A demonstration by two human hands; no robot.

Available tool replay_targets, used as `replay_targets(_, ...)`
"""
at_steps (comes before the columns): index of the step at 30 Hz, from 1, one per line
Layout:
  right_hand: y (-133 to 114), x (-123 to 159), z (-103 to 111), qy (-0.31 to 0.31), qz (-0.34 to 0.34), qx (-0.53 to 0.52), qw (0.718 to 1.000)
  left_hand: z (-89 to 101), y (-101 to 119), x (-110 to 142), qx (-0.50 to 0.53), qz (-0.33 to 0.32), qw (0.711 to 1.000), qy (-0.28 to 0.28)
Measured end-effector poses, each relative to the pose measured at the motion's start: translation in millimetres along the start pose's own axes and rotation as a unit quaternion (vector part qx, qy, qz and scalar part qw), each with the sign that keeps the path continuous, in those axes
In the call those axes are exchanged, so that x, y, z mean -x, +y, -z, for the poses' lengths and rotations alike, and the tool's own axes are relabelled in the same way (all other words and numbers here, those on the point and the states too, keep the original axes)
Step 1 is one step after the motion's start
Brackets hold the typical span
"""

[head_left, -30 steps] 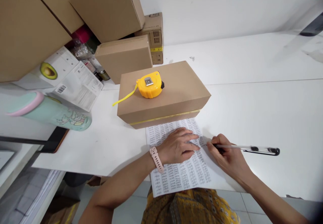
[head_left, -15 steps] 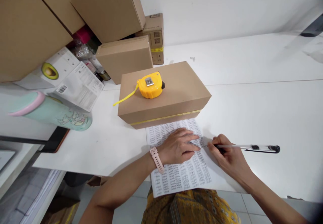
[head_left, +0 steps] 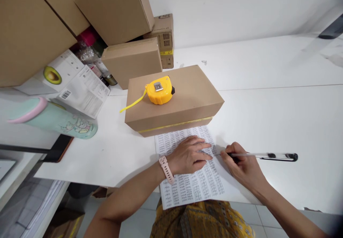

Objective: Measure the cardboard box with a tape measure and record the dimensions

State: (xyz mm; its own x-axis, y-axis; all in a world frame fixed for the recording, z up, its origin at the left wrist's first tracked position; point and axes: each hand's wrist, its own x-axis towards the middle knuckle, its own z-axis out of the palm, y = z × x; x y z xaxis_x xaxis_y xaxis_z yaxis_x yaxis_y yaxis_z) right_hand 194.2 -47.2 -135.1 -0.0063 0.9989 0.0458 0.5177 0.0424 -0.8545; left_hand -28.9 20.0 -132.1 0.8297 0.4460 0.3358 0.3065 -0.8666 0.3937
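Note:
A sheet of paper (head_left: pixel 182 195) covered in columns of small handwriting lies at the table's front edge. Flat on it rests my left hand (head_left: pixel 190 155), fingers spread, with a pink band on the wrist. My right hand (head_left: pixel 242 166) grips a pen (head_left: pixel 257 155) with a clear barrel and black cap end; its tip is at the right side of the paper. Just beyond the paper sits a closed cardboard box (head_left: pixel 187 98) with a yellow strip along its side. On top of that box lies a yellow tape measure (head_left: pixel 160 90) with a yellow strap.
A mint bottle with a pink rim (head_left: pixel 59 118) stands at the left, by white cartons (head_left: pixel 83 91) with an avocado picture. More cardboard boxes (head_left: pixel 118 13) are stacked behind. The white table (head_left: pixel 276 120) extends to the right, along a white wall.

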Motion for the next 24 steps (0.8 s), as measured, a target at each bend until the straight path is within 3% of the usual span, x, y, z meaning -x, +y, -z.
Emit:
replay_targets(6,-3.0,0.2,0.8,0.017,-0.011,-0.007,1.000,0.9,0.3,-0.1,-0.004,0.007,1.000,-0.020)
replay_targets(19,-4.4,-0.1,1.1,0.021,-0.020,-0.001,1.000,1.0,-1.1,0.9,0.001,-0.004,1.000,0.000)
replay_targets(24,-0.2,1.0,0.1,0.010,-0.018,0.008,1.000,5.7,4.6,0.8,-0.014,-0.005,1.000,-0.027)
